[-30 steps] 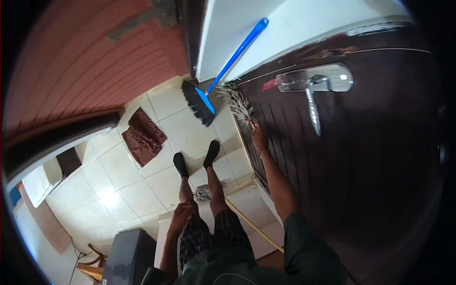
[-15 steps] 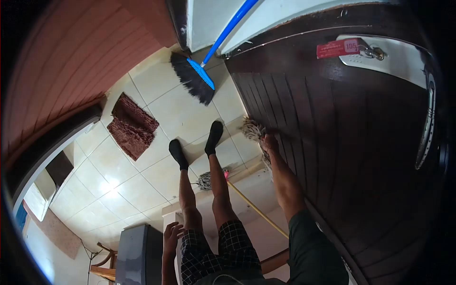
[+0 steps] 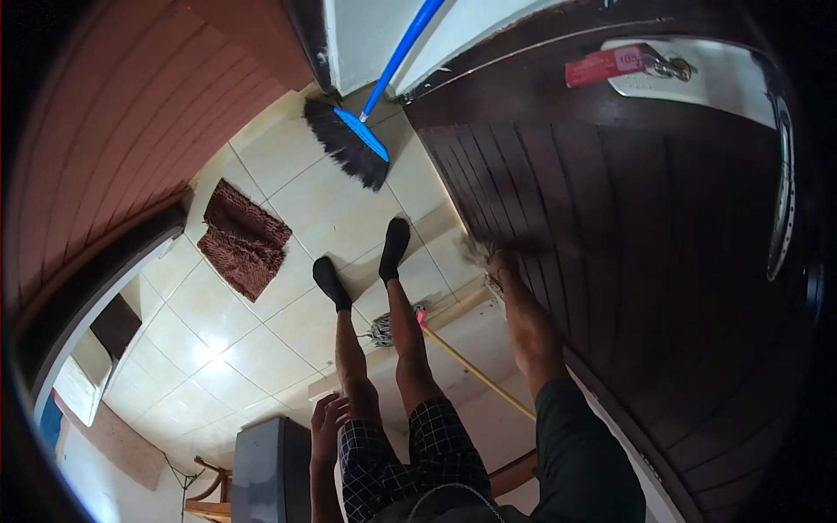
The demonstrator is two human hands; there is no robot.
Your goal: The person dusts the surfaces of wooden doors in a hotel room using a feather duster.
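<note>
My right hand (image 3: 503,262) is closed around the pale stringy duster (image 3: 479,252), low against the dark brown slatted door (image 3: 663,261). Its blurred fringe points past my fingers toward the door's bottom edge. My left hand (image 3: 327,418) rests loose on my thigh, gripping nothing. Open cream floor tiles (image 3: 288,322) lie left, toward the blue-handled black broom (image 3: 353,144).
</note>
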